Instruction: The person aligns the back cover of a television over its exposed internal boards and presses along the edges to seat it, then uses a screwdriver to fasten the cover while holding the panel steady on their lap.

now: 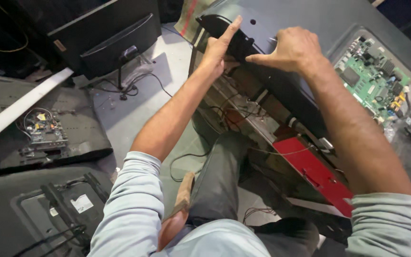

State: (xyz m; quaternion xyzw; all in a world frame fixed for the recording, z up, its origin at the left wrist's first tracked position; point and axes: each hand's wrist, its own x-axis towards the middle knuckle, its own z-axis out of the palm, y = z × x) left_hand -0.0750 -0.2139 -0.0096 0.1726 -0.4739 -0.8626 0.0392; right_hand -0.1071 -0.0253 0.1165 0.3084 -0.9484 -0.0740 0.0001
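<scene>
At the panel edge [262,90], both hands [220,45] [293,47] press.

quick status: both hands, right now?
Left hand: open, fingers extended, pressed against the corner of the dark TV back panel.
Right hand: open, fingers spread, resting on the same panel's edge; grips nothing.

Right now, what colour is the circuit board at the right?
Green circuit board, seen clearly in the head view.
</scene>
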